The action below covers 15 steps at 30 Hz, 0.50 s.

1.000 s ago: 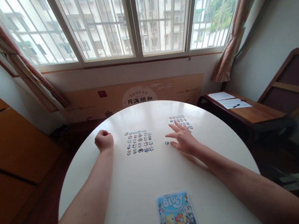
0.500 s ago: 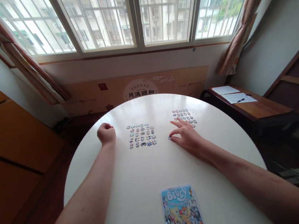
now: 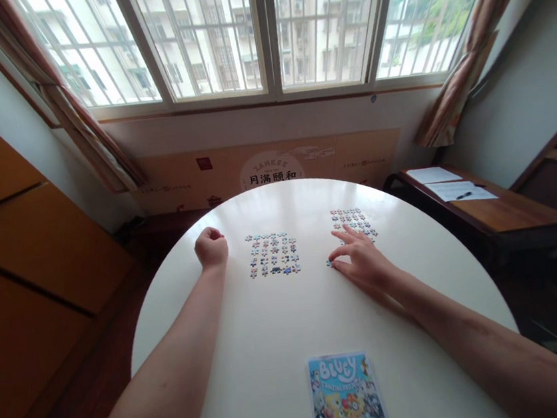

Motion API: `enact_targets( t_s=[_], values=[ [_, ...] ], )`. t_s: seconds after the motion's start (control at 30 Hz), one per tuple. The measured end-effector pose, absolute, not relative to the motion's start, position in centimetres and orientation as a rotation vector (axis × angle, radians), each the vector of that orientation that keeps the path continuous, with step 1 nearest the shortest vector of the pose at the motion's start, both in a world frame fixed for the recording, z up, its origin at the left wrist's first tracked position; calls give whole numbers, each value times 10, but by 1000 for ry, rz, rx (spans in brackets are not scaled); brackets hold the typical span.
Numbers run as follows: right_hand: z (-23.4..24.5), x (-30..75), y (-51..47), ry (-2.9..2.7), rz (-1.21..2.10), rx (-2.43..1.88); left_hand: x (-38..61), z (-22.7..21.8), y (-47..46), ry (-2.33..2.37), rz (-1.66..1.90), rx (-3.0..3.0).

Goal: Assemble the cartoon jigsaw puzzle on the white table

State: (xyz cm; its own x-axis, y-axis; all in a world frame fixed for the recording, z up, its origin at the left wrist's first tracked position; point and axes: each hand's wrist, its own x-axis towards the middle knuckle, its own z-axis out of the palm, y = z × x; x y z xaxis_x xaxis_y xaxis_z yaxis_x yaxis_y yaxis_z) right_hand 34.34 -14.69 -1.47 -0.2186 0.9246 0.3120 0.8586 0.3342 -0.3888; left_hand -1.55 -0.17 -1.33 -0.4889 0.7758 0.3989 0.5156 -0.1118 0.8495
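My right hand (image 3: 365, 261) rests low over the table with thumb and index finger pinched on a small bluish puzzle piece (image 3: 329, 263); its other fingers stretch forward. Those fingers partly cover a group of loose puzzle pieces (image 3: 347, 216) set out in rows. Left of it, a second group of puzzle pieces (image 3: 273, 251) lies in spaced rows. Beside that group's left edge, my left hand (image 3: 211, 249) is closed in a fist on the tabletop. What it holds, if anything, is hidden.
The round white table (image 3: 268, 344) carries a colourful Bluey picture sheet (image 3: 349, 399) near my body. Beyond the table, a printed cardboard panel (image 3: 174, 174) stands below the barred window. On the right, a wooden bench (image 3: 490, 208) holds papers (image 3: 460, 191) and a pen.
The camera view has turned slightly, so the whole scene sits a little further right and lower. Both hands keep nearly the same places on the table; the right still pinches the puzzle piece.
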Motion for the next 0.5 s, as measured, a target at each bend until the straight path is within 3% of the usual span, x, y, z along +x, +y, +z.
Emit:
enact_targets(
  t_s=[0.5],
  values=[
    [-21,349,-144,-2032,112,-1411,-16,-12,-5,1948,1612,1469]
  ],
)
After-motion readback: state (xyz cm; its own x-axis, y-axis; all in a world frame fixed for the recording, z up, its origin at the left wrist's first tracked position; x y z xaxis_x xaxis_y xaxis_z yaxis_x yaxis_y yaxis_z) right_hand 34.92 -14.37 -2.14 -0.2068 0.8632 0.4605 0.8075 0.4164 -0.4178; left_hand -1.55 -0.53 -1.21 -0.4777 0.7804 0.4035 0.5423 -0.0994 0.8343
